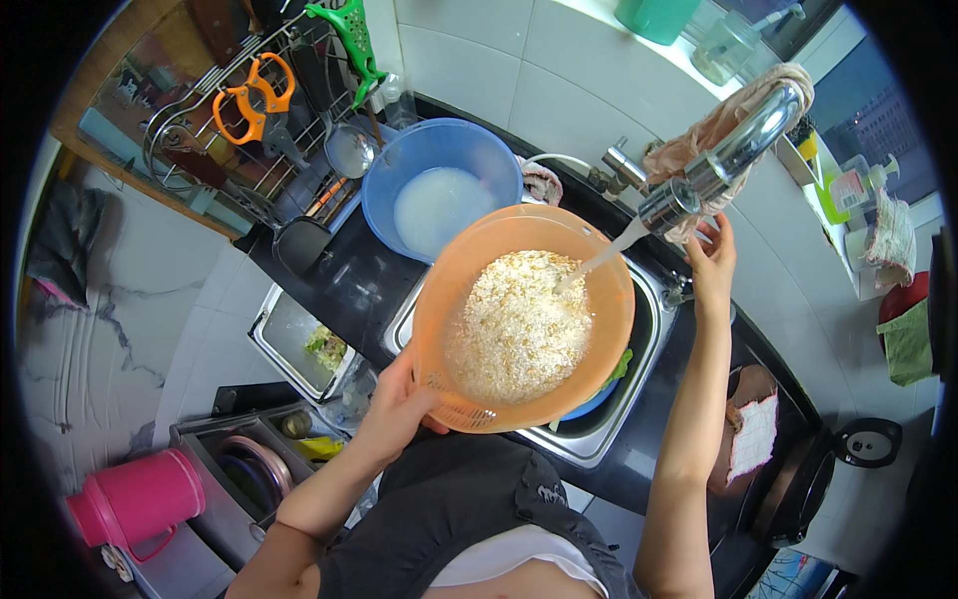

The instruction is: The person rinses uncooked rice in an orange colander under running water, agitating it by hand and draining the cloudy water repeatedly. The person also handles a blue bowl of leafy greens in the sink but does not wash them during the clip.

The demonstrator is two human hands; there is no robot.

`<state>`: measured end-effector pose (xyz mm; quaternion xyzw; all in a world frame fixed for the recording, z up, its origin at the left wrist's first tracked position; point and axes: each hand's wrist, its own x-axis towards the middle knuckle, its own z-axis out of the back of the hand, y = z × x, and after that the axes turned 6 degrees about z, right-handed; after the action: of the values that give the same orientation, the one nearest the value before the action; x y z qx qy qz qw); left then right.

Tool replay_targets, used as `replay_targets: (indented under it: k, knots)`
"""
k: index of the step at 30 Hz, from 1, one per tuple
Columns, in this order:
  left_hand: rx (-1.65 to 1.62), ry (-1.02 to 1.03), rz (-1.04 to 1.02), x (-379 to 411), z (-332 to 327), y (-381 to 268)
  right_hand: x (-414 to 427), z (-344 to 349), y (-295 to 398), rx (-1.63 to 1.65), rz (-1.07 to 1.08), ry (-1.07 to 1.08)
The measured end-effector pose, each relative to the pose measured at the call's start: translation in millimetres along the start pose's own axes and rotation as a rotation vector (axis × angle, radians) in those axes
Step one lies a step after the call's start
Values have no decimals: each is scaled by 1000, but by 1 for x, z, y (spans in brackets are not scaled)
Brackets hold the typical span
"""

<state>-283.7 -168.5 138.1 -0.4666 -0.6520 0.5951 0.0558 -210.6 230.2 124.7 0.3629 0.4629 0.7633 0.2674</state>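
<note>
My left hand (400,400) grips the near-left rim of an orange plastic washing bowl (438,299), which has strainer slots near that edge. Pale grains (531,322) mixed with golden ones lie in the bowl, partly under water. A stream of water (610,251) runs onto them from a chrome faucet (670,206). My right hand (711,258) is raised behind the spout, fingers near the hanging end of a pinkish cloth (692,153) wrapped around the faucet. Whether the fingers hold anything there is hidden. Beyond the bowl stands a blue basin (382,202) of cloudy whitish water (441,206).
Under the bowl is a stainless steel sink (651,341) with a blue container (595,404) and green leaves (621,367). A wire rack (254,161) holds orange-handled scissors (254,97) and a ladle (349,150). An open drawer (217,479) and pink thermos (142,498) are at left.
</note>
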Motion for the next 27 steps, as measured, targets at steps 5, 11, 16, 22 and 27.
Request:
replay_targets:
  k: [5,11,16,22,27]
  knots:
    - [14,51,86,12,-2,6,-38,17,25,3,58,-24]
    - [117,17,42,26,-14,21,-79,28,58,-31,67,51]
    - [173,16,56,28,-9,17,-96,6,101,-191,90,541]
    - [230,43,85,27,-8,17,-97,-48,75,-505,163,948]
    - [243,60,68,27,-14,15,-106,-70,48,-607,112,995]
